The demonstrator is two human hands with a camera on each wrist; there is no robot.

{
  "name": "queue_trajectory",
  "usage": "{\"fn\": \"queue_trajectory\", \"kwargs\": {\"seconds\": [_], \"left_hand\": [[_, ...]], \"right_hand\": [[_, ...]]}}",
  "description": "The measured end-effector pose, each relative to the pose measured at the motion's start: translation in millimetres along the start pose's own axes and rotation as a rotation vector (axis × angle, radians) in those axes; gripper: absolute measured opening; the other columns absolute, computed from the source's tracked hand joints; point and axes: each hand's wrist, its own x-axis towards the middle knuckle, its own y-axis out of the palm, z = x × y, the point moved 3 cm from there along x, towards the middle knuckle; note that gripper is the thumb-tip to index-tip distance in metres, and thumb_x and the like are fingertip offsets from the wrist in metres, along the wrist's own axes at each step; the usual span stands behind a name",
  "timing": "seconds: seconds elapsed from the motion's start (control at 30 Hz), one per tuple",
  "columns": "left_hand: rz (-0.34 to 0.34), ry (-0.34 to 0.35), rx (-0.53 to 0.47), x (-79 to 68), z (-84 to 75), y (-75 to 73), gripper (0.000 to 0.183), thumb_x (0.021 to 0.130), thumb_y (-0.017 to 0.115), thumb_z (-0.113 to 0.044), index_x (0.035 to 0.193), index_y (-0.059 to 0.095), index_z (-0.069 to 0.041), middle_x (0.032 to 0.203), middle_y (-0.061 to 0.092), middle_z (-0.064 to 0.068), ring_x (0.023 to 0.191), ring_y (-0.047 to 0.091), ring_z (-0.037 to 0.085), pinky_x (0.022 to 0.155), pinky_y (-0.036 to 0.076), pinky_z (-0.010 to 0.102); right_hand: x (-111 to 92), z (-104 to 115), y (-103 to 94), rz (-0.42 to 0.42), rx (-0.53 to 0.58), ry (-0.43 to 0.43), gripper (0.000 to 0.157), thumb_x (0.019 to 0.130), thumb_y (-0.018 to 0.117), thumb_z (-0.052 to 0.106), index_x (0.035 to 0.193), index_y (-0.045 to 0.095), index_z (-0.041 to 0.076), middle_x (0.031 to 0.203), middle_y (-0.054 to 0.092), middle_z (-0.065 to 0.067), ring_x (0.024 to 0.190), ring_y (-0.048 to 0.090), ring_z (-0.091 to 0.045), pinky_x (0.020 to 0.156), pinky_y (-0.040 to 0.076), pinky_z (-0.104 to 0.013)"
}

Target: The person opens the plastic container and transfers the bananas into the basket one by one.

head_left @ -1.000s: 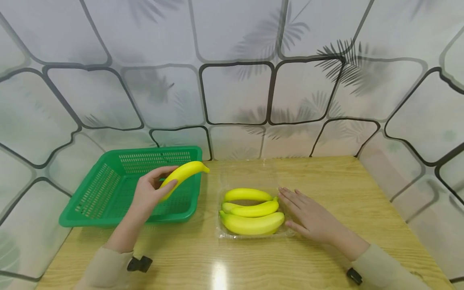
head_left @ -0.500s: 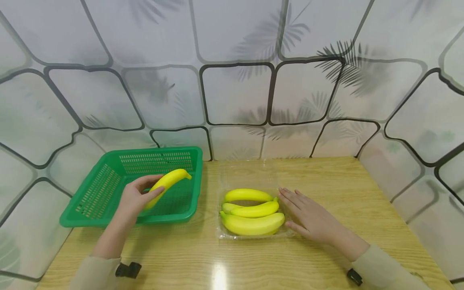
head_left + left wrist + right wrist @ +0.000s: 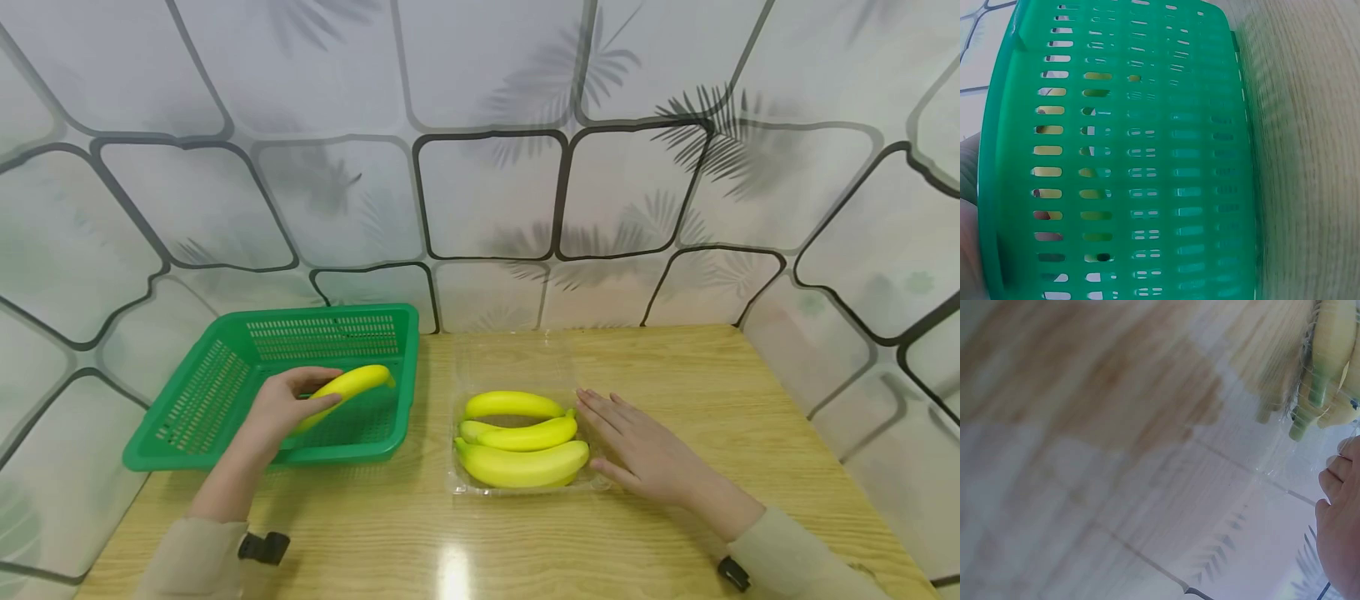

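Over the green basket (image 3: 405, 400), my left hand (image 3: 288, 407) pinches a yellow banana (image 3: 352, 384) between thumb and fingers, its tip towards the right. In the left wrist view the basket's slotted wall (image 3: 1116, 162) hides most of that hand, and yellow shows through the slots. My right hand (image 3: 645, 450) lies with straight fingers along the right side of a clear plastic box (image 3: 517, 492). Several bananas (image 3: 525, 463) lie in this box. The right wrist view shows the right hand's fingers (image 3: 1335, 469) by the box and the banana ends (image 3: 1319, 387).
The box's clear lid (image 3: 513, 358) is folded back towards the wall. Basket and box stand apart on a wooden table (image 3: 675, 367). A patterned wall covering (image 3: 487, 192) rises behind and at both sides.
My left hand has moved left and down into the basket area, carrying the banana lower. The right hand and the box have stayed in place.
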Motion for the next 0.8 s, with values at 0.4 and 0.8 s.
{"fn": "queue_trajectory", "kwargs": {"seconds": [0.4, 0.8], "left_hand": [[0.04, 0.026, 0.065, 5.5, 0.2, 2.5, 0.045, 0.099, 0.077, -0.02, 0.139, 0.068, -0.002, 0.138, 0.069, 0.024, 0.121, 0.063, 0.037, 0.084, 0.054, 0.03], [0.084, 0.044, 0.075, 5.9, -0.1, 7.2, 0.043, 0.1, 0.075, -0.015, 0.139, 0.066, 0.002, 0.137, 0.068, 0.026, 0.122, 0.065, 0.039, 0.1, 0.059, 0.052]], "right_hand": [[0.2, -0.1, -0.9, -0.014, -0.004, -0.009, 0.071, 0.113, 0.043, 0.049, 0.165, 0.033, 0.0, 0.164, 0.045, -0.025, 0.155, 0.042, -0.029, 0.137, 0.005, -0.028], [0.1, 0.3, -0.4, -0.008, -0.011, -0.013, 0.07, 0.112, 0.048, 0.047, 0.16, 0.041, -0.004, 0.165, 0.045, -0.023, 0.152, 0.046, -0.033, 0.136, 0.002, -0.026]]}}
